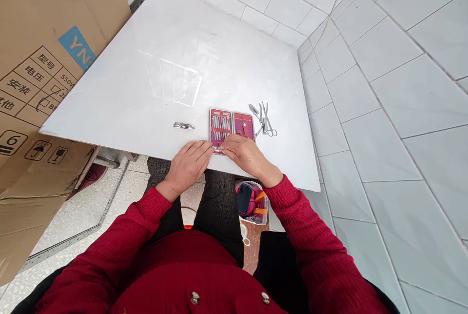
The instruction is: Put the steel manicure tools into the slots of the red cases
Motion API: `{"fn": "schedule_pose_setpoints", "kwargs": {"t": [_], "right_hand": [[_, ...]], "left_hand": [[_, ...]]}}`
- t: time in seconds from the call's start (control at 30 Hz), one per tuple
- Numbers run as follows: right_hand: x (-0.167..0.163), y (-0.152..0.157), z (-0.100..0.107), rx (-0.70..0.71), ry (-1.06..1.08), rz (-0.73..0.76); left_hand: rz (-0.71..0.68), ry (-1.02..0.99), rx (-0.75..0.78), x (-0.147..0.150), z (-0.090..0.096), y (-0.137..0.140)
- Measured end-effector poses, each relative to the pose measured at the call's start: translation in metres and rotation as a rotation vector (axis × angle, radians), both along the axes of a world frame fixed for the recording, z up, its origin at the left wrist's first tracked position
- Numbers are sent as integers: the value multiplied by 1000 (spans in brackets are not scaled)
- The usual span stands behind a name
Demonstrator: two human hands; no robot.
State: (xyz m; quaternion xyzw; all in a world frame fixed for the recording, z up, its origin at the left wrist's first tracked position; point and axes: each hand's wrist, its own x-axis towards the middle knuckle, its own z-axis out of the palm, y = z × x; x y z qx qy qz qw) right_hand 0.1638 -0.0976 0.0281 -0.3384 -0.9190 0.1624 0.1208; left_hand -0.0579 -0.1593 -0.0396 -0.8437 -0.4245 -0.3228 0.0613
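Note:
An opened manicure case (244, 118) with a red-purple lining lies near the front edge of the white table. Several slim metal tools (220, 126) sit in a row in its left half. My left hand (190, 164) is closed at the case's lower left corner, fingers together, thumb hidden. My right hand (244, 154) reaches over the lower part of the case with its fingers pinched. Between the fingertips of both hands shows a small silver tool (217, 149), its kind mostly hidden. Nail clippers (184, 126) lie left of the case. Scissors (269, 126) rest to its right.
Other small metal tools (253, 108) lie beside the scissors. The white table (120, 94) meets tiled walls at the back and right. A large cardboard box (47, 26) stands at the left. Under the table edge is a plastic container (253, 202) with things inside.

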Motion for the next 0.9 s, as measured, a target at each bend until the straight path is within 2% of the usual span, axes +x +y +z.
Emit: {"fn": "schedule_pose_setpoints", "kwargs": {"t": [0.23, 0.4, 0.53, 0.63, 0.9], "right_hand": [[-9, -1, 9, -63, -46, -39], [-48, 6, 23, 1, -98, -165], [-93, 25, 27, 43, -137, -161], [-119, 38, 25, 69, -243, -139], [-140, 43, 24, 121, -511, -36]], "left_hand": [[-2, -27, -46, 0, 0, -2], [18, -12, 31, 0, -3, -2], [24, -19, 96, 0, -3, -2], [25, -34, 120, -1, -2, -2], [19, -55, 99, -1, -5, -3]]}}
